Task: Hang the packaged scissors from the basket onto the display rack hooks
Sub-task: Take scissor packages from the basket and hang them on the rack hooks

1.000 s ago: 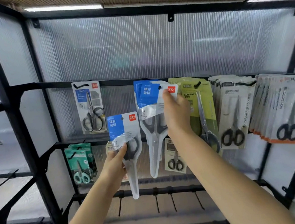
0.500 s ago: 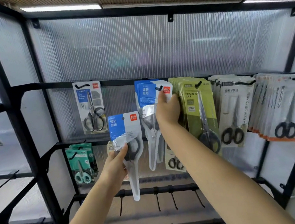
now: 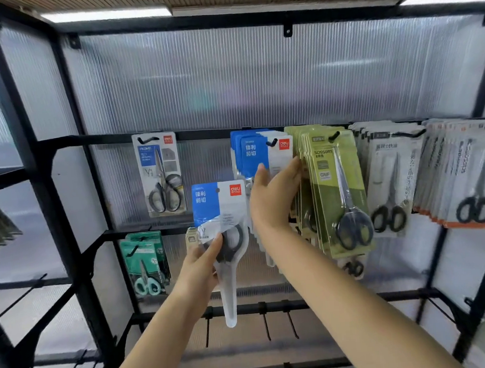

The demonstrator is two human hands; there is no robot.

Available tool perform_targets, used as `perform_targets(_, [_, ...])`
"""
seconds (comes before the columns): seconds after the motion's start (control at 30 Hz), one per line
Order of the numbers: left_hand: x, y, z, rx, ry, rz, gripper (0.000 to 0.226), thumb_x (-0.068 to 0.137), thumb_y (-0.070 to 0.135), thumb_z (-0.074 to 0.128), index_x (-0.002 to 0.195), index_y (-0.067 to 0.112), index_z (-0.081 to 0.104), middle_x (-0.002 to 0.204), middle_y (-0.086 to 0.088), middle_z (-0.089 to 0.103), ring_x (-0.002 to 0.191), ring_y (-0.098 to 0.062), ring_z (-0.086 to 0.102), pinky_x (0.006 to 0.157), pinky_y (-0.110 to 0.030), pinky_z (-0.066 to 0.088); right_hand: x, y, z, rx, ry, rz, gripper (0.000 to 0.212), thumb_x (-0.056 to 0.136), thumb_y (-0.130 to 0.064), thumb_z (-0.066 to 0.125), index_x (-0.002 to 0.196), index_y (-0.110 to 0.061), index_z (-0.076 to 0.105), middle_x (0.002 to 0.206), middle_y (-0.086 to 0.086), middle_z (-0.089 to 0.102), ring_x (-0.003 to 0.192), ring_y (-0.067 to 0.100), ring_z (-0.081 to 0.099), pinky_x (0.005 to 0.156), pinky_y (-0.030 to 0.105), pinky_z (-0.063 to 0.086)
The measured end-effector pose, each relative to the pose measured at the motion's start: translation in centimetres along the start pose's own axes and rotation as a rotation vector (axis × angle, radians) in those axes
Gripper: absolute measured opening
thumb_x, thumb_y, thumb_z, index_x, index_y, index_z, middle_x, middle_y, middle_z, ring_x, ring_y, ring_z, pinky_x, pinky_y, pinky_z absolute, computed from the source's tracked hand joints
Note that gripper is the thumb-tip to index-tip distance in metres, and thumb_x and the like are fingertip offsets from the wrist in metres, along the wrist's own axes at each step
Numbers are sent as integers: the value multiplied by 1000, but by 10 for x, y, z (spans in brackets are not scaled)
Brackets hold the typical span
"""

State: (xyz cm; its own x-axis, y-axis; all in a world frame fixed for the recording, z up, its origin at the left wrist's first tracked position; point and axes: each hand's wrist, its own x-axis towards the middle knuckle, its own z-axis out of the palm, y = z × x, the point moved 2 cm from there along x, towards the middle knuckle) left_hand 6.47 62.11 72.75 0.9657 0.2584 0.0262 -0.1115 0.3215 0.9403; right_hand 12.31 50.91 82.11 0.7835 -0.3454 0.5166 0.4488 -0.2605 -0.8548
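blk rack (image 3: pixel 55 141) w/ hung scissor packs (image 3: pixel 337 193)

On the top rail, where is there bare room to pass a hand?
Bare rail lies between the single HOME pack and the blue packs. From the green packs rightward through the white packs, it is crowded edge to edge.

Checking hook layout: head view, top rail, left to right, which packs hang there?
Grey pack → blue packs → green packs → white packs → orange-edged packs. The right hand rests open against the blue packs; the left hand holds a loose blue pack below the rail.
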Motion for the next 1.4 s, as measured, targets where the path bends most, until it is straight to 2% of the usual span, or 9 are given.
perform_targets(0.1, [-5, 4, 7, 41, -29, 40, 14, 95, 24, 51, 99, 18, 63, 88, 2, 75, 89, -18, 67, 79, -36, 51, -27, -5, -7, 2, -78, -171, 65, 97, -20, 48, 148, -1, 12, 157, 12, 12, 146, 20, 10, 118, 23, 12])
perform_targets(0.17, [-7, 7, 10, 56, -24, 55, 15, 93, 27, 52, 98, 18, 63, 87, 3, 75, 89, -17, 67, 79, -34, 50, -35, -11, -17, 28, -129, -267, 59, 97, -22, 49, 147, -4, 22, 154, 9, 23, 142, 16, 20, 107, 3, 13])
perform_targets(0.23, [-9, 10, 14, 77, -32, 73, 21, 89, 34, 56, 103, 19, 62, 95, 1, 74, 94, -18, 67, 84, -37, 50, -29, -23, -33, 32, -175, -328, 52, 96, -22, 51, 141, -4, 34, 144, 9, 38, 131, 11, 35, 98, -3, 22])
perform_targets(0.43, [-13, 21, 42, 98, -88, 156, 41, 72, 47, 61, 104, 22, 62, 105, -2, 69, 99, -18, 66, 87, -37, 51, 17, -47, -68, -291, -392, -347, 48, 90, -34, 59, 131, -11, 48, 127, 4, 51, 115, 16, 51, 92, 25, 40])
perform_targets(0.57, [-15, 20, 62, 56, -137, 130, 26, 83, 36, 62, 104, 21, 62, 105, -3, 70, 99, -21, 66, 89, -38, 51, 40, -48, -84, -223, -549, -303, 7, 88, -21, 64, 92, -16, 65, 98, -2, 65, 86, 6, 58, 70, 18, 43])
perform_targets(0.63, [-15, 21, 70, 45, -166, 133, 22, 85, 32, 61, 103, 20, 63, 100, -2, 72, 94, -19, 68, 85, -36, 52, 49, -46, -90, -200, -545, -298, 4, 86, -19, 67, 87, -20, 63, 91, -5, 63, 79, 1, 55, 71, 22, 43])
perform_targets(0.8, [-10, 21, 74, 74, -196, 131, 20, 86, 28, 60, 92, 9, 63, 85, -5, 69, 80, -20, 65, 81, -37, 52, 71, -46, -95, -186, -506, -267, 5, 87, -20, 66, 84, -21, 62, 79, -11, 60, 78, 7, 56, 72, 26, 44])
perform_targets(1.0, [-5, 20, 72, 87, -144, 149, 12, 93, 15, 54, 89, 7, 63, 78, -4, 70, 71, -15, 67, 69, -27, 54, 85, -50, -79, -289, -490, -370, 11, 89, -20, 64, 95, -12, 68, 86, -8, 59, 73, -4, 48, 63, 10, 35])
perform_targets(1.4, [4, 30, 76, 183, -70, 199, 11, 92, 12, 56, 83, 7, 60, 75, -6, 69, 65, -12, 68, 61, -23, 56, 93, -49, -62, -345, -488, -423, 12, 92, -16, 58, 98, -11, 68, 91, -5, 59, 91, 10, 55, 78, 23, 37])
